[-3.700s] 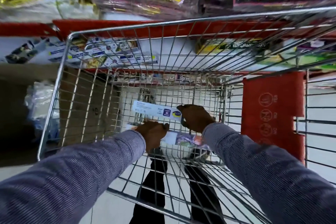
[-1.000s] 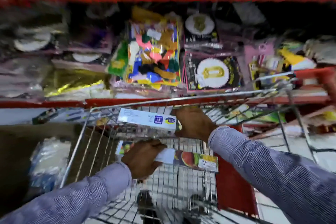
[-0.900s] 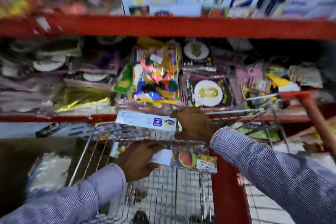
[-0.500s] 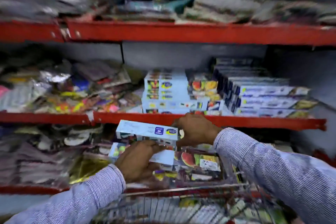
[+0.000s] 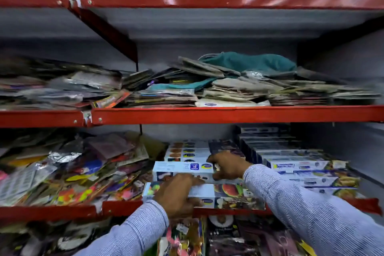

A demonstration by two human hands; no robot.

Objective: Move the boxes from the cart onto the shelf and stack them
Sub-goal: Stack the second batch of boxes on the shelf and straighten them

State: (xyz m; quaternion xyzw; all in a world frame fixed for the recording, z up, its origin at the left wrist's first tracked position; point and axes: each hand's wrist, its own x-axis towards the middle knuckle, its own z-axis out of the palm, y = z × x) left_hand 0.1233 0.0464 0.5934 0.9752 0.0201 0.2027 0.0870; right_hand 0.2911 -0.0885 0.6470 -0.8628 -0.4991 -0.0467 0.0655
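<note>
Boxes (image 5: 187,181) between both hands' grip, on shelf (image 5: 228,211)

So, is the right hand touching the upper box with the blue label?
Touching. In the head view the right hand wraps the right end of the upper box, with its fingers lying against that end and no gap showing.

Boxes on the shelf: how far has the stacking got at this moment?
Done: stacks of boxes already sit on the red shelf, to the right and behind. In hand: the left hand grips the lower box at the shelf edge, and the right hand holds the upper box. Left: setting these down squarely. The cart is out of view, so the remaining count cannot be told.
</note>
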